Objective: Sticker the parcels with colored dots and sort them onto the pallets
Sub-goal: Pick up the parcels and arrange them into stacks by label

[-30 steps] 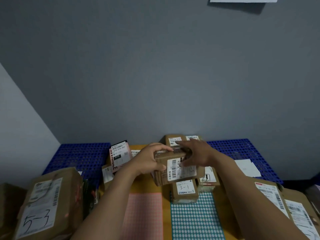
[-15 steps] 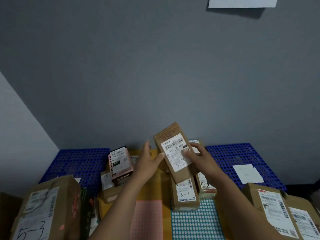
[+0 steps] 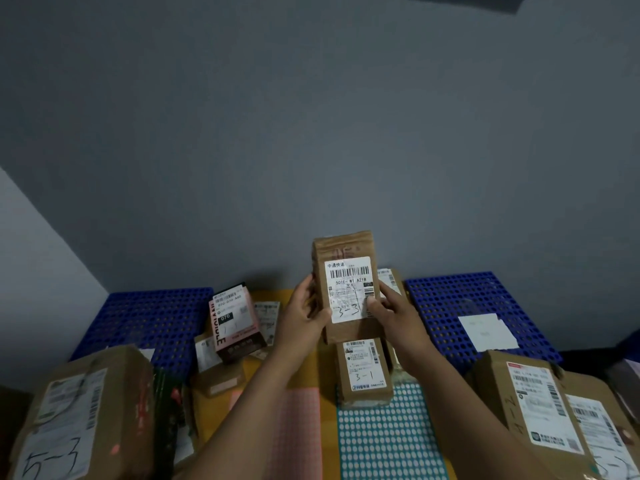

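While between left hand [image 3: 304, 318] and right hand [image 3: 393, 315], parcel [image 3: 347, 289] upright, barcode [image 3: 349, 271] uppermost.

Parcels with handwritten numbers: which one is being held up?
The brown parcel marked 3-3, held upright between the left hand and right hand. Those marked 3-1, 5-3 and 4-2 lie untouched below.

I see free room over left blue perforated plastic pallet [image 3: 149, 323], white paper sheet [image 3: 485, 330] on right pallet [image 3: 450, 296], brown cardboard boxes [image 3: 79, 410] flanking near corners.
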